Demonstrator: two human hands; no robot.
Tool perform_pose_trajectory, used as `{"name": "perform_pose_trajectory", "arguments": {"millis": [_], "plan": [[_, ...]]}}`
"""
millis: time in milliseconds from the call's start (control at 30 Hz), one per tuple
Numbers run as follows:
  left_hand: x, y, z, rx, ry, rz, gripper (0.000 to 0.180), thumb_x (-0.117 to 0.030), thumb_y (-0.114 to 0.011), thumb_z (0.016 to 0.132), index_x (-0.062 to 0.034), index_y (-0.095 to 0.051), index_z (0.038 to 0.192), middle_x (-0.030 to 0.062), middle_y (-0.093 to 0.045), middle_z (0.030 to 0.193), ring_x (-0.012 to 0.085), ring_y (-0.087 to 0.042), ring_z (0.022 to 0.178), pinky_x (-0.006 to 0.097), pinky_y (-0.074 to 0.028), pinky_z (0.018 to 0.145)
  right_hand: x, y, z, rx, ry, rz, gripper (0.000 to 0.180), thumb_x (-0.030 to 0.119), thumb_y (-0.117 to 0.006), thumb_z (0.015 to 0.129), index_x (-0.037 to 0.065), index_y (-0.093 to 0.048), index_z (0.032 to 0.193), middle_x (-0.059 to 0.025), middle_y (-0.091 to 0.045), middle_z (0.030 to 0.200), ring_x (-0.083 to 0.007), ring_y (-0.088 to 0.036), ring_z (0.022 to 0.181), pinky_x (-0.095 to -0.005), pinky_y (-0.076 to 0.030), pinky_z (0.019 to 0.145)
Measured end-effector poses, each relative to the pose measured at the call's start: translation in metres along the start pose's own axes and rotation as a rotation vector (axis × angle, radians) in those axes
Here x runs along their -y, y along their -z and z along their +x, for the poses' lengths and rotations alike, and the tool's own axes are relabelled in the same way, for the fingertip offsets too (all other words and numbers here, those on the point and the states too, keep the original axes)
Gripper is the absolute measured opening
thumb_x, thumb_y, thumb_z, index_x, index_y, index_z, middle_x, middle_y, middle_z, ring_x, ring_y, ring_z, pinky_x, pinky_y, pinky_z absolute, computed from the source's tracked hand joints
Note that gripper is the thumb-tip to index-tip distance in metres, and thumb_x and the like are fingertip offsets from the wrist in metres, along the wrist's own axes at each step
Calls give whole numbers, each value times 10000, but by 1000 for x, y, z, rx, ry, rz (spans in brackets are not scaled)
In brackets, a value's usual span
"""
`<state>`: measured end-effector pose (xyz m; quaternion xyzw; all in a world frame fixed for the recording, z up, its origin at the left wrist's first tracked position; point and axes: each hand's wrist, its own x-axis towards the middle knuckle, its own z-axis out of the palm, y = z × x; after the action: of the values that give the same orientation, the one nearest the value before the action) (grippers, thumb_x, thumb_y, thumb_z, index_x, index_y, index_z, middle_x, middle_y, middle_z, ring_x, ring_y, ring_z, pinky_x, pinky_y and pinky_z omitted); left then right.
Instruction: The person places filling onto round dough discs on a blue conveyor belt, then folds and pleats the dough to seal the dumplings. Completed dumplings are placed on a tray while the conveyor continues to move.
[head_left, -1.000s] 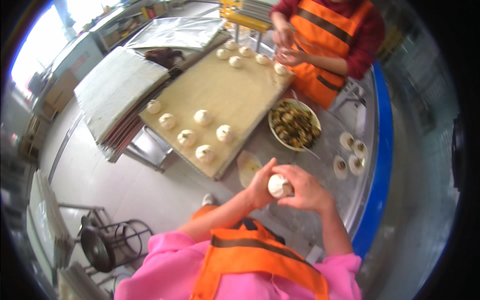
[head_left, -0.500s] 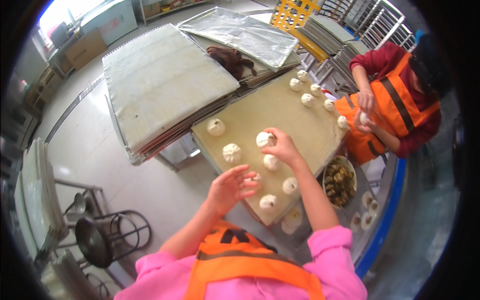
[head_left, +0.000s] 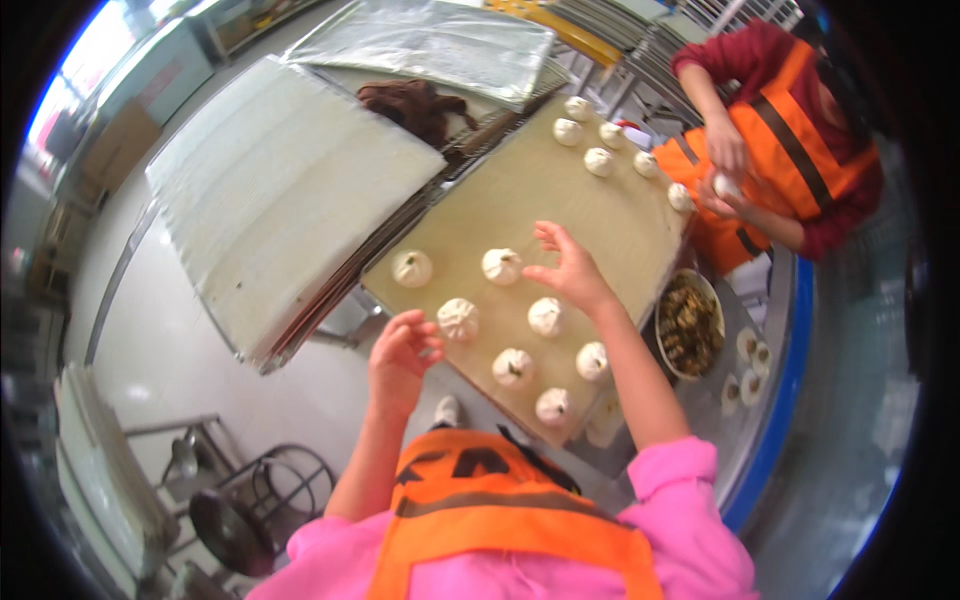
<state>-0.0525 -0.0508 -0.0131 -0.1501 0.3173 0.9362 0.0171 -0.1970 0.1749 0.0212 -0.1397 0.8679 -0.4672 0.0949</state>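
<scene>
Several pleated white filled buns stand apart on a lined tray (head_left: 620, 240) in front of me. Just right of one bun (head_left: 502, 266), my right hand (head_left: 572, 268) hovers with thumb and fingers spread, holding nothing. My left hand (head_left: 402, 352) is raised off the tray's near left edge, beside another bun (head_left: 458, 319); its fingers are loosely curled and apart, with nothing in them. A further bun (head_left: 411, 268) sits at the left edge, and others lie below my right forearm. More buns (head_left: 598, 162) form a group at the tray's far end.
At the right, a co-worker in an orange apron (head_left: 775, 150) holds a white bun (head_left: 726, 187). A bowl of dark filling (head_left: 690, 325) stands near flat dough rounds (head_left: 750, 386). Stacked covered trays (head_left: 290, 200) and a brown cloth (head_left: 420, 110) lie left and beyond. A stool (head_left: 235, 530) is lower left.
My right hand has let go of a bun, which now rests on the tray, and drawn back to its right. My left hand has moved left, away from the buns. The view has shifted.
</scene>
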Motion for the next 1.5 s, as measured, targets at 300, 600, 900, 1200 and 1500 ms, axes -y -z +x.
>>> {"name": "perform_pose_trajectory", "arguments": {"millis": [300,600,900,1200,1500], "plan": [[30,-65,20,162,-43,74,237,-150,-469,822,-36,-503,1027,86,-556,834,187,-518,711,304,-439,628,-55,101,-219,-433,-283,630,282,34,-584,766,-4,-518,1037,-66,-572,942,-100,-531,822,-233,-453,738],[130,-142,-9,274,-15,229,197,-136,-457,825,-43,-513,989,69,-532,862,156,-503,742,289,-415,616,-207,212,-397,-1199,-649,757,82,156,-592,769,85,-580,808,-34,-614,799,-78,-557,674,-220,-436,578],[235,-200,-83,150,58,340,210,-142,-489,792,-23,-509,964,94,-531,769,194,-513,687,311,-431,586,-430,317,-392,-1010,-741,237,256,200,-631,710,1,-572,859,-98,-610,817,-225,-576,757,-327,-445,653],[266,-220,-108,113,67,408,217,-139,-493,785,-12,-515,960,94,-549,779,196,-523,679,303,-435,595,-429,354,-353,-628,-946,-146,457,390,-619,661,-40,-612,816,-210,-610,804,-324,-595,784,-363,-458,666],[297,-234,-120,150,174,443,200,-122,-485,782,-14,-516,947,92,-548,769,207,-539,706,324,-460,612,-406,357,-347,-426,-815,-73,399,288,-753,519,-11,-589,726,-149,-613,726,-260,-597,712,-341,-450,648]]}}
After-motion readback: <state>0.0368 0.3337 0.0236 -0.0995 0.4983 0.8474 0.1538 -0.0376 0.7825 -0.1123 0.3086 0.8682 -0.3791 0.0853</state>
